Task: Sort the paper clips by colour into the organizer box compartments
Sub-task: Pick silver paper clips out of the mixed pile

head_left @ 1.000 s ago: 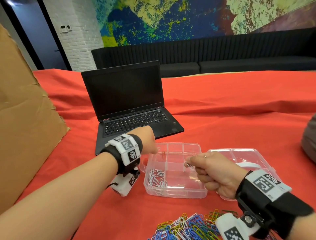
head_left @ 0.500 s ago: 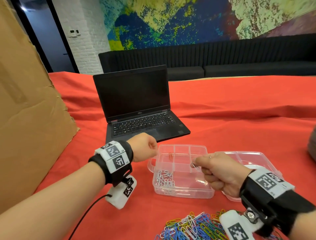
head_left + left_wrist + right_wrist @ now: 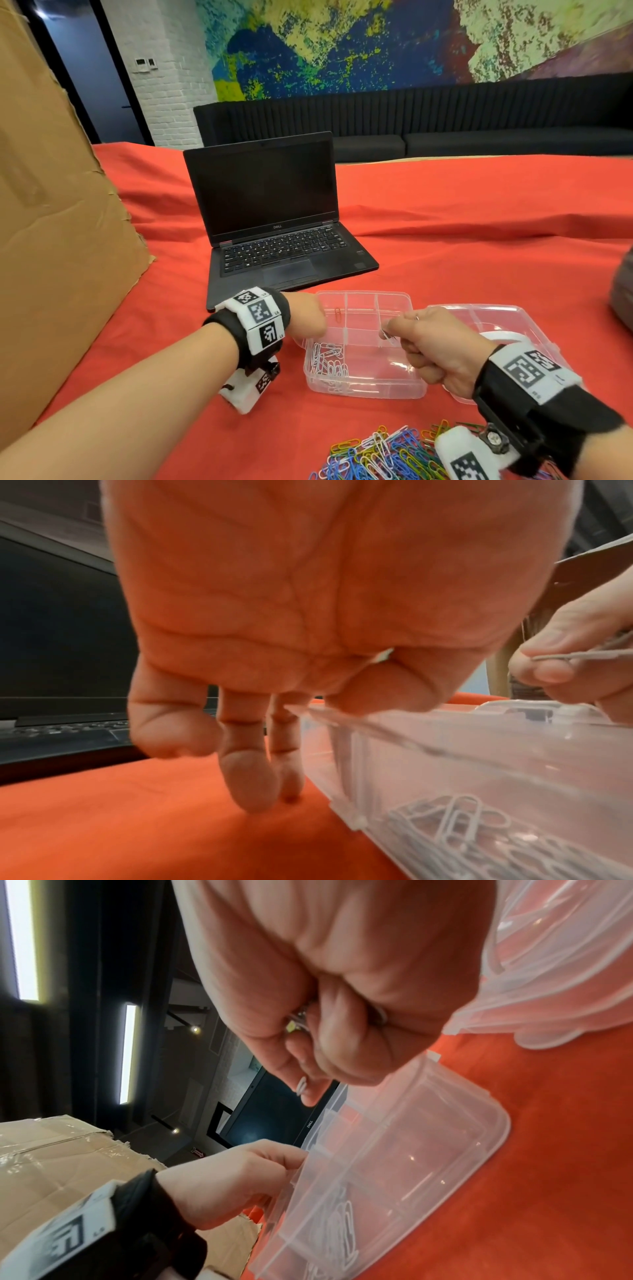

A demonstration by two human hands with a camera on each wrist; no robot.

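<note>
The clear organizer box [image 3: 404, 385] sits on the red cloth, its lid [image 3: 513, 318] open to the right. Several white clips [image 3: 328, 364] fill the front-left compartment, and one red clip [image 3: 338, 312] lies in the back-left one. My left hand [image 3: 310, 323] holds the box's left rim [image 3: 428, 746], thumb on top and fingers down the outside. Over the box's middle, my right hand [image 3: 390, 331] pinches a white clip [image 3: 388, 337], also visible in the left wrist view as the clip [image 3: 582, 656] and in the right wrist view [image 3: 301, 1087]. A pile of mixed-colour clips [image 3: 383, 452] lies near me.
An open black laptop [image 3: 274, 222] stands just behind the box. A large cardboard sheet [image 3: 51, 212] leans at the left. A grey object [image 3: 624, 301] shows at the right edge. Red cloth [image 3: 479, 246] covers the table.
My left hand has drawn back from over the back-left compartment, where the red clip now lies, to the box's left rim. The right hand still holds its clip over the box.
</note>
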